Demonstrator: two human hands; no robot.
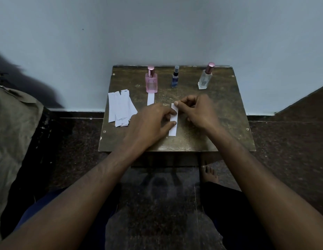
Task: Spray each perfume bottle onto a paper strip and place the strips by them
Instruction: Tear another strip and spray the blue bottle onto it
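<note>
**Both hands on one paper strip**

A flat white paper strip (pixel 173 121) lies on the worn, scuffed brown table (pixel 220 123), its long side running toward the wall. The left hand (pixel 150 121) pinches its middle; the right hand (pixel 196 109) pinches its far end. Behind stand a pink square bottle (pixel 151 83), a small blue bottle (pixel 175 78) and a clear bottle (pixel 205 78). Another strip (pixel 150 99) lies before the pink one; loose strips (pixel 121 108) fan out left.
</note>
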